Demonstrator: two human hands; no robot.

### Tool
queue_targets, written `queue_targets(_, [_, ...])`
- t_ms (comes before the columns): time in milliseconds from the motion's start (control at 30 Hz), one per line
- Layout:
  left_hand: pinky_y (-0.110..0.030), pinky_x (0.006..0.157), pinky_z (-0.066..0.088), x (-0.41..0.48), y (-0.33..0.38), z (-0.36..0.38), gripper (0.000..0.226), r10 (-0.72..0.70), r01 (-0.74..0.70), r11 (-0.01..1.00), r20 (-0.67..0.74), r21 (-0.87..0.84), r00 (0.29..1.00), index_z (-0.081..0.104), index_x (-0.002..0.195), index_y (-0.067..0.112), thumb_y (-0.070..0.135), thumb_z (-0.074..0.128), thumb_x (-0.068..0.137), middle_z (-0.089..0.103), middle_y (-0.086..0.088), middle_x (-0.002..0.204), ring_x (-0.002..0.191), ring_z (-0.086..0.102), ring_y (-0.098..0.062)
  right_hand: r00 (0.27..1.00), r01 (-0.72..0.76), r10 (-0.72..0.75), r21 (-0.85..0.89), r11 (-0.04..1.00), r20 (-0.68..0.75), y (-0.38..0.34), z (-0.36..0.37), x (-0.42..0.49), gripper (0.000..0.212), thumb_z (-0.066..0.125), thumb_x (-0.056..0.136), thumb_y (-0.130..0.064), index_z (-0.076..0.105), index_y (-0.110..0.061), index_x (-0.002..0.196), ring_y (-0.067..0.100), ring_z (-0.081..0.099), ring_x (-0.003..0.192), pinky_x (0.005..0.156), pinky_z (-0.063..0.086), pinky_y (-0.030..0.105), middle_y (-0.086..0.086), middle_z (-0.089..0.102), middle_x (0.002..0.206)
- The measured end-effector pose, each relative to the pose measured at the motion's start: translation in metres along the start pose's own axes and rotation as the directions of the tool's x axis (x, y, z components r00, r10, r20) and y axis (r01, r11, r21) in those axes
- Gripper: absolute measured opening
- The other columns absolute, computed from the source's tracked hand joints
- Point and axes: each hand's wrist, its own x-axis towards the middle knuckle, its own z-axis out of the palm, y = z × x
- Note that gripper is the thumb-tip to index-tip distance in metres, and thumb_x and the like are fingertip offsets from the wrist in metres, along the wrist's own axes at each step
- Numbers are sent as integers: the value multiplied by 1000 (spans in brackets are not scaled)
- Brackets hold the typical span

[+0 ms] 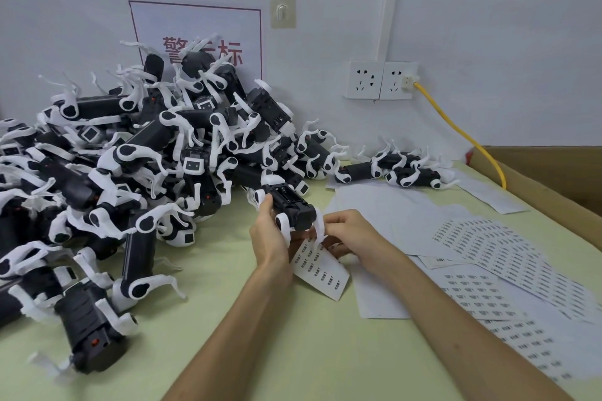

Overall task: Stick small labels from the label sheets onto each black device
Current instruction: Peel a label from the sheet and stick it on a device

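Head view: one device (290, 205) held over the tabletop (260, 335).
Pile (130, 156) of devices heaped left; left hand (270, 238) grips the device at centre; a label strip (321, 270) hangs beneath, its top edge pinched by the right hand (351, 234); sheets (488, 254) lie spread right.

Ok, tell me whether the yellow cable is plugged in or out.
Plugged in: the yellow cable ends in a white plug seated in the right-hand wall socket.
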Motion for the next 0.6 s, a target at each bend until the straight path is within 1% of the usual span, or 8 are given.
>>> queue_targets(67, [-23,47,48,-1,1,0,48,-9,9,1000,-6,0,1000,73,80,14,57,55,93,75,-9,72,47,62,-23,1000,-14,13,41,999,16,1,-3,1,13,65,91,-4,77,-1,93,15,70,66,51,51,21,9,76,82])
queue_targets(100, [-23,46,47,-2,0,1,49,-11,11,1000,-8,-1,1000,73,79,14,58,56,93,73,-10,71,45,59,-22,1000,-19,18,67,998,22,1,-4,1,12,66,91,-4,77,-1,94,16,70,66,52,52,22,10,75,81])
queue_targets(200, [-20,39,40,-4,-2,5,52,20,-20,999,0,28,1000,74,72,15,58,55,94,71,-12,71,45,54,-22,998,-2,-2,59,998,70,2,-8,2,19,68,91,-5,80,-16,81,15,67,65,56,51,21,5,73,75])
queue_targets(267, [-21,43,42,-6,-2,6,52,36,-37,998,11,42,999,74,81,12,58,54,95,70,-14,77,51,56,-25,990,27,-31,32,999,136,2,-11,1,24,67,91,-5,81,-21,79,11,65,66,59,50,20,1,73,77])
queue_targets(367, [-28,57,49,-6,2,4,48,39,-40,999,36,35,999,75,81,14,54,54,96,74,-13,80,55,61,-26,980,51,-55,31,998,189,3,-15,0,12,71,92,-10,81,-15,93,14,71,80,67,55,21,6,78,92])
queue_targets(400, [-29,58,50,-5,4,4,47,37,-38,999,35,33,999,76,78,16,53,54,96,75,-11,79,54,62,-26,982,55,-58,17,998,179,4,-15,0,10,71,92,-10,80,-10,97,17,72,83,69,57,22,9,79,96])
queue_targets(500, [-25,44,49,-4,6,2,49,40,-41,999,34,15,999,76,62,22,51,55,95,74,-6,72,45,61,-21,992,51,-47,-35,998,120,5,-13,2,10,70,92,-7,78,-5,98,20,73,84,70,58,25,10,79,97])
queue_targets(600, [-25,45,49,-5,6,2,51,44,-44,999,45,15,998,77,60,23,52,54,96,75,-10,76,46,60,-23,990,53,-49,-21,998,135,4,-12,0,10,71,91,-9,79,-7,97,17,71,80,69,56,25,10,79,95])
